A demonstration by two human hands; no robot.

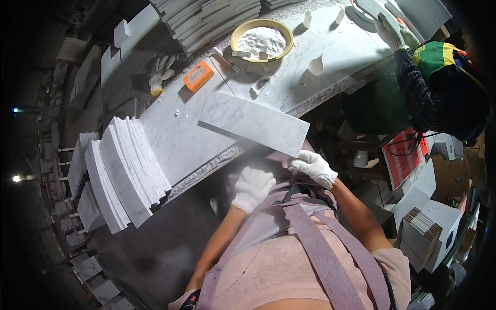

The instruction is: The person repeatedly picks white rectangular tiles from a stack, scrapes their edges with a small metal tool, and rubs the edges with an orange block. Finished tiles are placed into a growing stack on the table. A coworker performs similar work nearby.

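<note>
A pale grey-veined marble slab (pixel 254 122) lies slantwise on the white worktable (pixel 178 150), its right end jutting past the near edge. My right hand (pixel 313 168), in a white knit glove, is closed at the slab's near right corner; its fingertips are partly hidden. My left hand (pixel 253 189), gloved alike, is held before my mauve apron, left of the slab's overhanging end and apart from it. Its fingers curl inward, and whatever they might hold is out of sight. Behind the slab are an orange box (pixel 198 76) and a small clear dish (pixel 260 85).
Stacked marble strips (pixel 132 168) stand at the table's left end. Farther back are a loose glove (pixel 161 75), a yellow basin (pixel 239 37) of white powder, a squat bottle (pixel 316 65) and more stacked slabs (pixel 209 18). At right a co-worker's gloved hand (pixel 388 32) reaches in; cartons (pixel 449 173) stand below.
</note>
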